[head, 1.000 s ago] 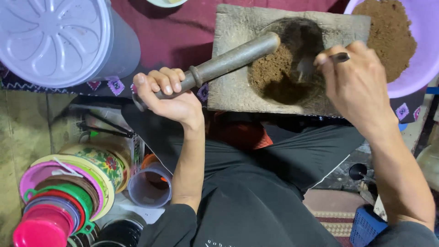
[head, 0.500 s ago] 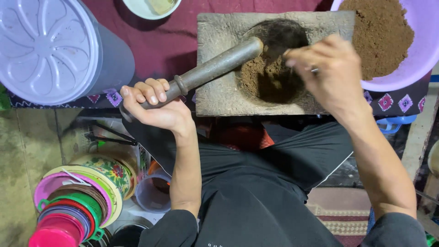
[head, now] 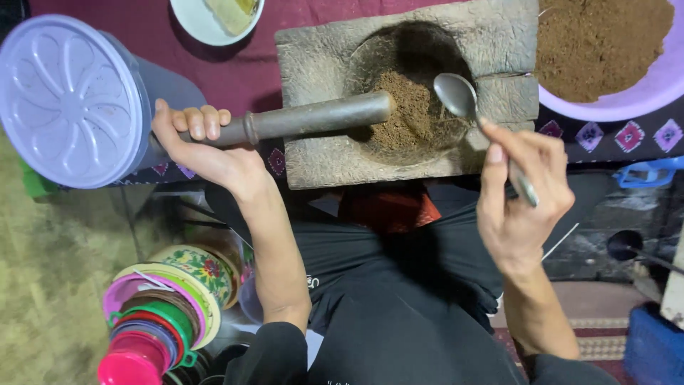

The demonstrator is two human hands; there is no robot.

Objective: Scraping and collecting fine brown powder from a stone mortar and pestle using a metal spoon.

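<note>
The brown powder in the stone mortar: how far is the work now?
Done: a purple bowl already holds much brown powder. In hand: left hand grips the pestle in the stone mortar; right hand holds a spoon. Left: powder in the mortar.

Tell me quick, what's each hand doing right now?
Left hand: closed around the pestle handle.
Right hand: closed on the spoon, bowl up over the stone mortar.
</note>
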